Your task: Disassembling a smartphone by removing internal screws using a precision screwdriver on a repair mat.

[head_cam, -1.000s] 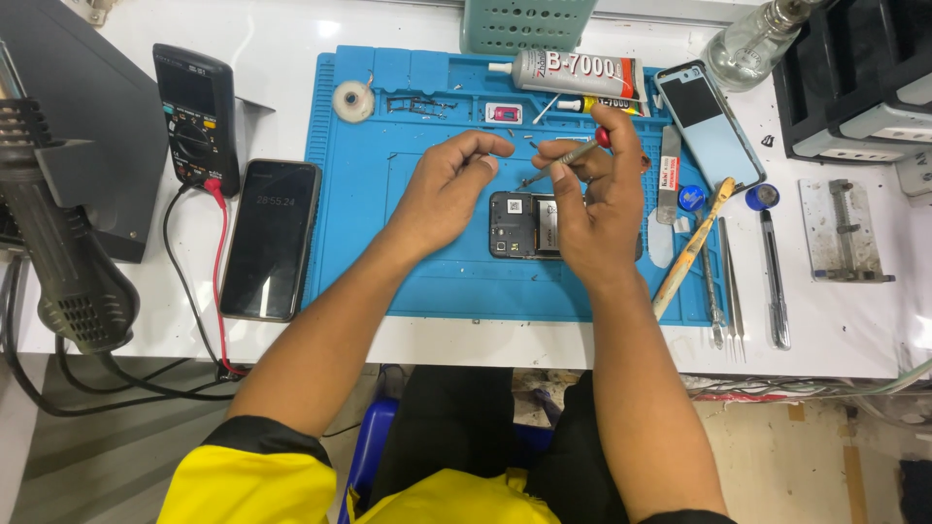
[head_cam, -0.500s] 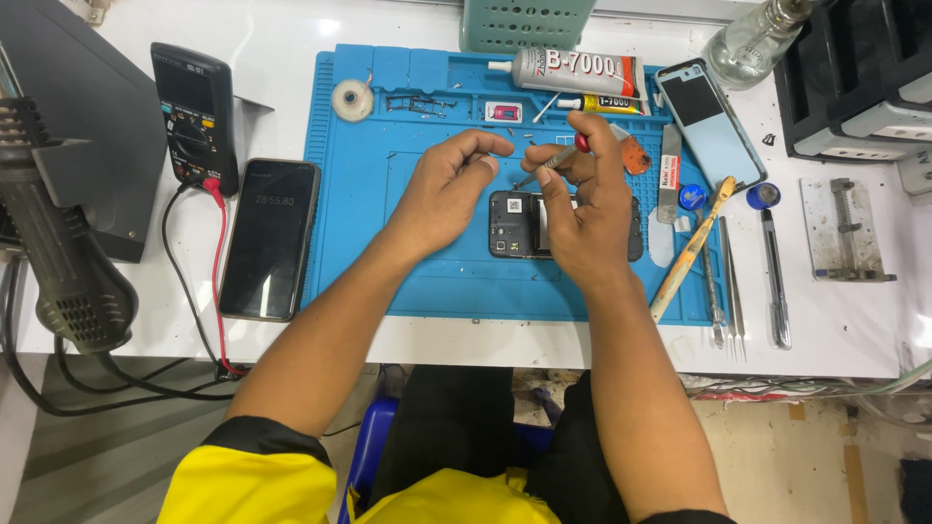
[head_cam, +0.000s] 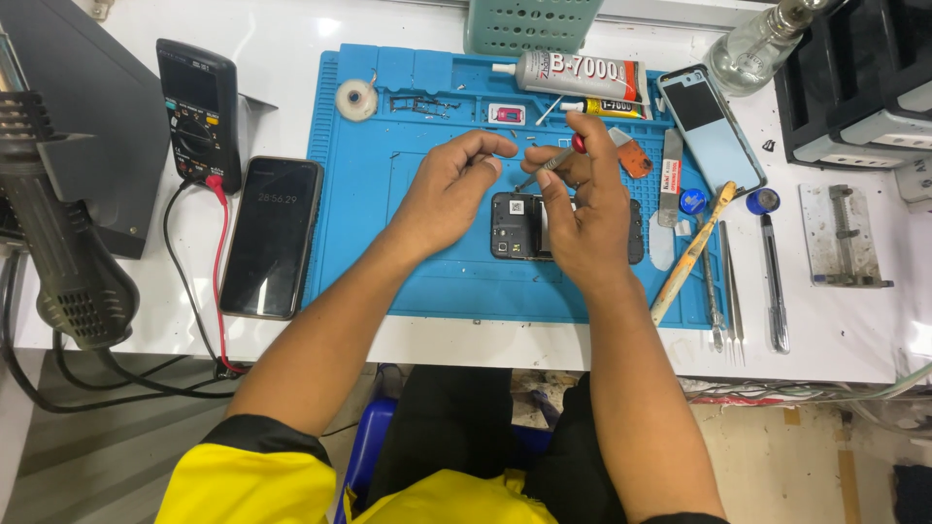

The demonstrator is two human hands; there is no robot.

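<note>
White surface [head_cam: 291, 58] under blue mat [head_cam: 359, 194]. My right hand [head_cam: 582, 209] pinches red-tipped screwdriver [head_cam: 555, 160], tip toward 8 o'clock. My left hand [head_cam: 451, 189] curled, fingers pinched together, holding nothing I can make out. Opened phone [head_cam: 515, 228] beneath both hands; glue tube [head_cam: 573, 73] at 12 o'clock.

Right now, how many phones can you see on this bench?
3: a black smartphone left of the blue mat, a light-blue phone at its top right, and an opened phone under the hands.

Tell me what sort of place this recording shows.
Most likely a phone repair bench: an opened phone lies on a blue repair mat, with a multimeter, a hot-air gun and tweezers around it.
</note>
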